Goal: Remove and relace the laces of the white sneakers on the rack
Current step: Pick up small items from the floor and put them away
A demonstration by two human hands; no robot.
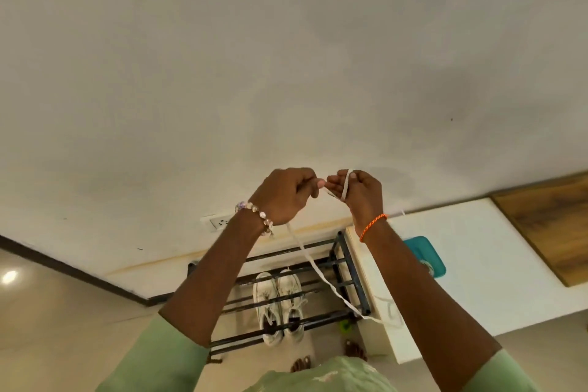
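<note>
Both hands are up high. The left hand (288, 196) and right hand (356, 191) each pinch the white lace (321, 274). It hangs down past the white sneakers (280, 305) on the black rack (348, 267).

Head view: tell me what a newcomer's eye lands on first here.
First, the two raised hands at centre against the pale wall: the left hand and right hand pinch a white lace that trails down toward the white cabinet on the right. Below them, a pair of white sneakers sits on the black rack.
</note>
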